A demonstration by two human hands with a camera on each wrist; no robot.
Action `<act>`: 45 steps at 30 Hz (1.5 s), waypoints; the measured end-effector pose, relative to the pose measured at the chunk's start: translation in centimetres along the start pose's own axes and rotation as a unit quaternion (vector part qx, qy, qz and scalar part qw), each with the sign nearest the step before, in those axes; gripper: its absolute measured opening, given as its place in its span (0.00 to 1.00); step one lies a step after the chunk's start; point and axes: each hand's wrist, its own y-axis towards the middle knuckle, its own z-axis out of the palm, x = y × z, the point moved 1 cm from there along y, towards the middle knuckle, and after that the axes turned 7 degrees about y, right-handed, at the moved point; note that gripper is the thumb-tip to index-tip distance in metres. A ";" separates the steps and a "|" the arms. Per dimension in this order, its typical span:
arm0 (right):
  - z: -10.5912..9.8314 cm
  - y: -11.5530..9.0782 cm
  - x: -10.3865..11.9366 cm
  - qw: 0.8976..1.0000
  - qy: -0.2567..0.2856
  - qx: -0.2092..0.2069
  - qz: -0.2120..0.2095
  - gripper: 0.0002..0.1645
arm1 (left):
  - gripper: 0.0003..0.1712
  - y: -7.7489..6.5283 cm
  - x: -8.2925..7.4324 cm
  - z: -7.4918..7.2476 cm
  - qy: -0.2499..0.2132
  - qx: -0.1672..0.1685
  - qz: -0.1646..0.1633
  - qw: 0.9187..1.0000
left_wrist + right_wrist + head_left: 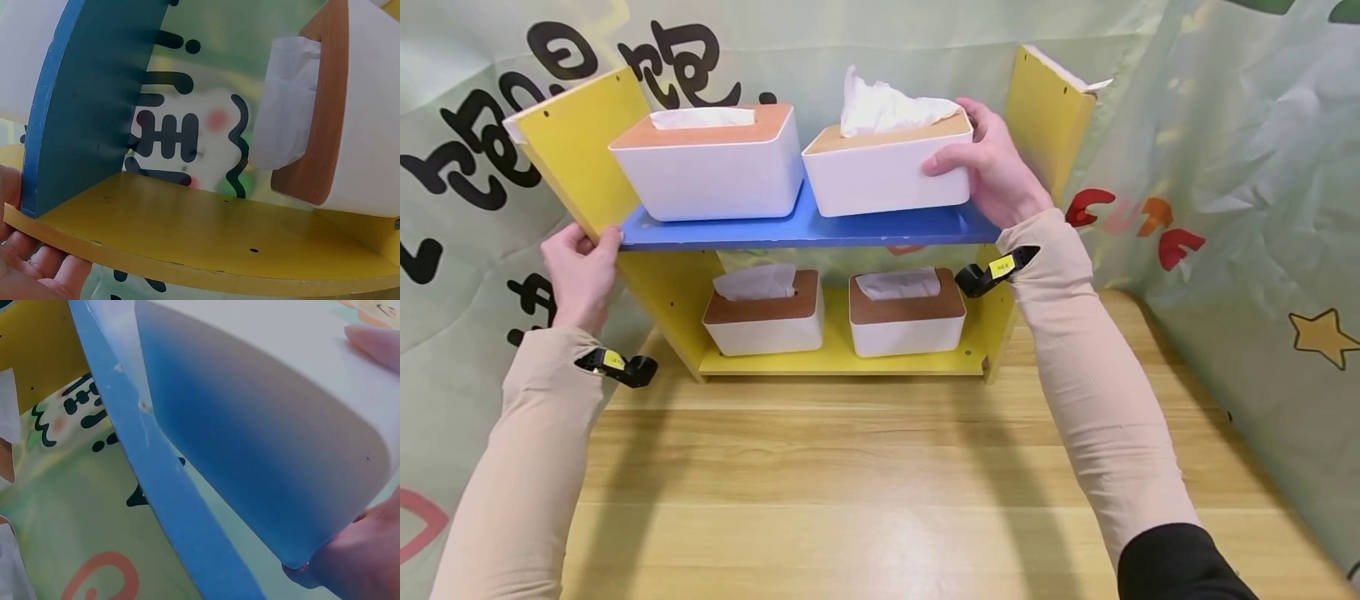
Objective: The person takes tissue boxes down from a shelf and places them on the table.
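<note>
My right hand (996,167) grips the right end of a white tissue box (887,182) with a light wooden lid and a tissue standing up from it. This box is tilted, its right end raised above the blue shelf board (850,227); the right wrist view shows its underside (250,444). At the left, my left hand (583,271) holds the edge of the yellow side panel (580,142), thumb by the blue board's corner and fingers around the outside. A second tissue box (718,179) sits upright on the blue board, left of the held one.
On the yellow lower shelf (835,365) stand two more tissue boxes, one at left (767,333) and one at right (906,335). The shelf unit stands on a wooden table (820,483). Printed cloth (1247,167) hangs behind and at both sides.
</note>
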 end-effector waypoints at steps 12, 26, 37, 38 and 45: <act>0.3 -2.0 0.6 0.999 -0.006 -0.021 -0.026 0.40 | 0.05 0.1 0.1 0.1 -0.016 0.001 0.009 1.000; 0.3 -4.9 1.5 0.998 -0.001 -0.036 -0.047 0.46 | 0.04 0.1 0.0 0.0 0.002 0.007 0.005 1.000; 0.1 -7.1 1.8 0.998 0.012 0.003 -0.067 0.43 | 0.05 0.3 0.0 -0.1 0.010 0.013 0.000 1.000; 0.1 -7.3 1.8 0.998 0.010 0.007 -0.068 0.43 | 0.05 0.3 0.1 -0.1 0.010 0.012 0.001 1.000; -0.1 -8.9 1.9 0.998 0.004 0.013 -0.069 0.45 | 0.07 0.3 0.2 -0.1 0.010 0.010 0.006 1.000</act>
